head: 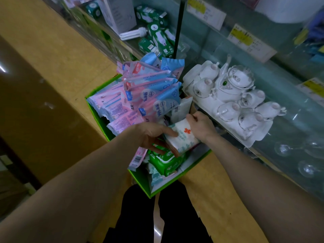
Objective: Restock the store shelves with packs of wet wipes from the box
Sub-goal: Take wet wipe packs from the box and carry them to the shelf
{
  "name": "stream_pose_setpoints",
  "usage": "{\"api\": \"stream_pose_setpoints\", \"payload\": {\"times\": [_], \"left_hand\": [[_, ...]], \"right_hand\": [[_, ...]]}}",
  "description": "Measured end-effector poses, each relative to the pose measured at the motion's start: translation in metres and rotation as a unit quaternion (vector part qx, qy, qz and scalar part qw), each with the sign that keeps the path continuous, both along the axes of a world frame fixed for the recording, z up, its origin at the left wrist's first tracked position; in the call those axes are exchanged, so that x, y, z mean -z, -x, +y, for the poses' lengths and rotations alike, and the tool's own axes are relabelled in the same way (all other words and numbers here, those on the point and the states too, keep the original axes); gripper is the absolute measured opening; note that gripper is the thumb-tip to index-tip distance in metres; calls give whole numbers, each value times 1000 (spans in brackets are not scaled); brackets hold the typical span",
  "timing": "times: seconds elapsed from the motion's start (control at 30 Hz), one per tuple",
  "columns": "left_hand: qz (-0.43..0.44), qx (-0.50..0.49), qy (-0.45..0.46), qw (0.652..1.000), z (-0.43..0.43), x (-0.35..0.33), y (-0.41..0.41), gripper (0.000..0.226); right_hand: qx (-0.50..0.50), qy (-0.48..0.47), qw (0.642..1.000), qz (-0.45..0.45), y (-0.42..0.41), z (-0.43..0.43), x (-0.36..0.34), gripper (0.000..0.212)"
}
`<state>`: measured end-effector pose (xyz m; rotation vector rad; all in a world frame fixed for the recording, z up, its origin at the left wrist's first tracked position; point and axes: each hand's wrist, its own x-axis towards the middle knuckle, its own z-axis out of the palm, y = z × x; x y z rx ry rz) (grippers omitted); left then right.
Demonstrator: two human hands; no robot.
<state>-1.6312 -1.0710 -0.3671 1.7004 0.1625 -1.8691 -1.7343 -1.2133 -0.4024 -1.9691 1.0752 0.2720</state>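
- Bright green cardboard box (142, 183), open-topped, is sitting on the tan floor just left of the shelving. It is brimming, so the restocking is judged to be at an early stage, with most of the stock left to move.
- Pink-and-blue soft plastic wipe packs (149, 88), flat, glossy and crinkled at their sealed edges, are standing heaped in the far half of the box; none is showing on a shelf.
- Left hand (154, 135) is gripping the near-left end of the white pack, thumb lying on top and fingers curling beneath.
- Green film-wrapped wipe packs (166, 161), plump and pillow-shaped, are lying in the near part of the box under the hands.
- White soft pack with a red cross mark and pale teal print (182, 137), the piece in hand, is hovering over the box between the two hands, not yet shelved.
- Right hand (201, 125) is clasping the pack's far-right end, fingers wrapping its edge.
- White glazed ceramic tea set (228, 92), pot and rounded cups on a matching tray, is occupying the shelf right of the box.
- Clear glass shelf (284, 79), smooth and reflective, is carrying yellow-and-white paper price labels (252, 42) along its far edge.
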Motion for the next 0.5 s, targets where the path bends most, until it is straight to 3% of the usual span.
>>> {"api": "stream_pose_setpoints", "payload": {"times": [0.1,0.17,0.27,0.4,0.5], "left_hand": [[-29,167,-9,986,-3,-10,-7,37],[-81,207,-16,975,-7,-11,-7,55],[-97,153,10,983,-13,-14,-5,72],[-137,123,70,980,-23,-35,-8,49],[-180,105,94,973,-31,-56,-15,47]], "right_hand": [[-29,-26,999,-9,1,0,-1,37],[-12,-62,998,-22,1,4,-5,45],[15,-131,991,-37,-4,8,-18,40],[46,-170,983,-54,-18,-2,-40,30],[55,-159,982,-81,-31,-12,-64,26]]}}
